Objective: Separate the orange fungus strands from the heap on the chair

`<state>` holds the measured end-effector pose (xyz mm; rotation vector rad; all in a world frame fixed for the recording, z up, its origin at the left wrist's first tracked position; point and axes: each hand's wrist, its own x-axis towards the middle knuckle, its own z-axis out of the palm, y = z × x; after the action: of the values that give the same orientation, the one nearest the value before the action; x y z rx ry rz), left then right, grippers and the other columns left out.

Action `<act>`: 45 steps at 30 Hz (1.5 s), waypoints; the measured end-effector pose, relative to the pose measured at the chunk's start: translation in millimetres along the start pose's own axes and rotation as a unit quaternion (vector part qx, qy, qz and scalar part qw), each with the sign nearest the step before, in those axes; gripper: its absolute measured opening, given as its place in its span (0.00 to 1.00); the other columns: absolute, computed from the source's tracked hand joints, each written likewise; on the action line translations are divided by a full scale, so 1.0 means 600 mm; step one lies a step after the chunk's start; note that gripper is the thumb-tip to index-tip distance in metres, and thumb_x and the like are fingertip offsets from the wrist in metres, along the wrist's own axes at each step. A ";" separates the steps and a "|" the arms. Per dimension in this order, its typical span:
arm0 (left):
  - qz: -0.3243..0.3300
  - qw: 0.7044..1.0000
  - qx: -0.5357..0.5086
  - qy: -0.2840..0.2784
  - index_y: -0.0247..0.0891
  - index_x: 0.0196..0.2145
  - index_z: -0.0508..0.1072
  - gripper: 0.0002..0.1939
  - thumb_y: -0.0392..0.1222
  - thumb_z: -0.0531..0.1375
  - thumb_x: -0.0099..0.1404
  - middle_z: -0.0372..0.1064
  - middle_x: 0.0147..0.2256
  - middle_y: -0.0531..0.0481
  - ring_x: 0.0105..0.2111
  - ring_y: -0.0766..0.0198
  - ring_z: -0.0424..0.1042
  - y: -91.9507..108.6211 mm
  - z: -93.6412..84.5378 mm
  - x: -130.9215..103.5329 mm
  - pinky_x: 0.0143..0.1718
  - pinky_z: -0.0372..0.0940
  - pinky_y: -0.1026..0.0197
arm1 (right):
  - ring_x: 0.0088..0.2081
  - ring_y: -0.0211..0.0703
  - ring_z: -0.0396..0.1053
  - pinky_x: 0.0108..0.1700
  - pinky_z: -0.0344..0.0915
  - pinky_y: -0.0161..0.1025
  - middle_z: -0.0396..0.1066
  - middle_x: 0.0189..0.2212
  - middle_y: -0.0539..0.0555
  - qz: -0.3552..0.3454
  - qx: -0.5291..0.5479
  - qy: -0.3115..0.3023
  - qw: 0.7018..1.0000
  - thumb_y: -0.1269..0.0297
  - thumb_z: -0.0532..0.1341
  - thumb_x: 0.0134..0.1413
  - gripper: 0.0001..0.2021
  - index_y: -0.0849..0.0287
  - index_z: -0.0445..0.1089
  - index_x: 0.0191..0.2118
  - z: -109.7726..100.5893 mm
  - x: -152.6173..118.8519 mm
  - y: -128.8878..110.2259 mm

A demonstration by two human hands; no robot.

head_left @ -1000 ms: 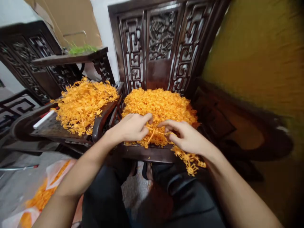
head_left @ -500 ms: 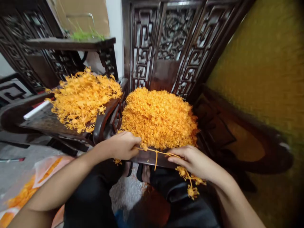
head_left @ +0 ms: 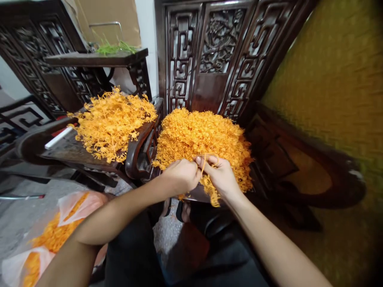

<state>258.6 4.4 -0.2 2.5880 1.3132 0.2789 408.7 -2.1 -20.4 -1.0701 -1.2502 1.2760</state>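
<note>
My left hand point(head_left: 185, 174) and my right hand point(head_left: 220, 175) meet over the front edge of the chair seat, fingers closed. Between them runs a thin orange plastic strand point(head_left: 204, 164), bent into a loop at the fingertips. From under my right hand hangs a branching orange plastic flower piece point(head_left: 212, 191) on the same colour of stem. A large heap of orange plastic flowers point(head_left: 203, 133) fills the seat just behind my hands. My curled fingers hide where the strand is gripped.
A second orange heap point(head_left: 112, 123) lies on the carved chair to the left, near a white stick point(head_left: 59, 138). Green sprigs point(head_left: 116, 48) rest on a dark ledge point(head_left: 89, 59). Plastic bags point(head_left: 79, 207) with orange pieces sit on the floor. A woven yellow panel point(head_left: 329, 91) stands at right.
My hands have come together and risen towards the heap. The strand that was stretched between them is now looped at the fingertips. The view has shifted slightly.
</note>
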 end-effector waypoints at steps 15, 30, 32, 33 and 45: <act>0.165 0.952 -0.215 0.142 0.44 0.54 0.76 0.15 0.44 0.61 0.71 0.72 0.54 0.44 0.56 0.59 0.71 -0.045 -0.057 0.016 0.59 0.66 0.52 | 0.25 0.38 0.61 0.32 0.59 0.38 0.67 0.21 0.49 -0.032 -0.086 -0.051 0.994 0.43 0.65 0.56 0.22 0.57 0.68 0.24 -0.016 -0.001 0.002; 0.059 0.905 -0.262 0.331 0.36 0.31 0.77 0.14 0.43 0.59 0.72 0.75 0.35 0.46 0.37 0.64 0.74 -0.019 -0.043 0.035 0.42 0.70 0.59 | 0.41 0.44 0.71 0.50 0.66 0.42 0.77 0.38 0.53 0.022 0.003 -0.147 0.989 0.44 0.72 0.47 0.19 0.57 0.79 0.29 0.001 -0.002 0.001; 0.057 0.903 -0.261 0.337 0.36 0.31 0.77 0.13 0.44 0.59 0.72 0.75 0.35 0.47 0.36 0.64 0.74 -0.018 -0.041 0.038 0.42 0.69 0.59 | 0.35 0.41 0.70 0.45 0.67 0.41 0.76 0.32 0.52 0.044 0.024 -0.132 0.990 0.41 0.72 0.44 0.22 0.58 0.76 0.25 0.006 -0.003 0.004; 0.059 0.900 -0.259 0.345 0.36 0.32 0.77 0.13 0.44 0.59 0.73 0.75 0.36 0.47 0.37 0.64 0.74 -0.017 -0.039 0.039 0.42 0.69 0.58 | 0.32 0.40 0.69 0.42 0.67 0.40 0.75 0.29 0.51 0.051 0.036 -0.123 0.991 0.41 0.73 0.42 0.23 0.58 0.74 0.23 0.009 -0.004 0.005; -0.053 0.890 -0.223 0.394 0.37 0.29 0.74 0.17 0.47 0.56 0.74 0.72 0.31 0.50 0.35 0.64 0.70 -0.066 -0.044 0.043 0.40 0.64 0.60 | 0.22 0.41 0.70 0.31 0.72 0.43 0.74 0.22 0.48 0.192 0.126 -0.230 0.946 0.57 0.75 0.41 0.22 0.58 0.72 0.42 0.028 -0.014 -0.016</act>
<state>235.9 50.9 15.5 2.0365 1.3632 1.5304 393.5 -12.6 -9.9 -0.8807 -1.1992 2.0152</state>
